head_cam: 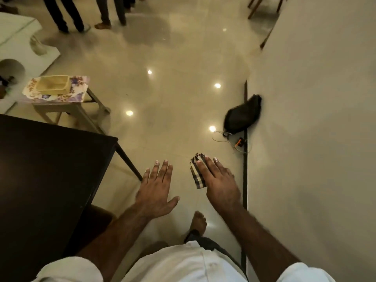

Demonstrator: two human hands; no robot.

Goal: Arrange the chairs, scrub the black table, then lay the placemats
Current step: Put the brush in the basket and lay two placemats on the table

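1. Hands are both out in front over the glossy floor, palms down.
2. Left hand is empty, with its fingers straight and spread. It hangs just off the corner of the black table, not touching it.
3. Right hand holds a folded checked cloth. Its fingers lie over the top, and the frayed end pokes out past the fingertips. Can't see the thumb, it's hidden underneath.
4. So the cloth is in the air on the thumb side of the right hand, in the gap between the two hands, well clear of the tabletop.
5. Table takes up the lower left, dark top, one leg showing near the left hand.
6. Beyond the table's far edge is a small stool with a floral placemat on it and a woven basket on top of that.
7. Over on the right, a black bag leans against the wall, with a thin cable on the floor beside it.
8. One bare foot shows below the hands.
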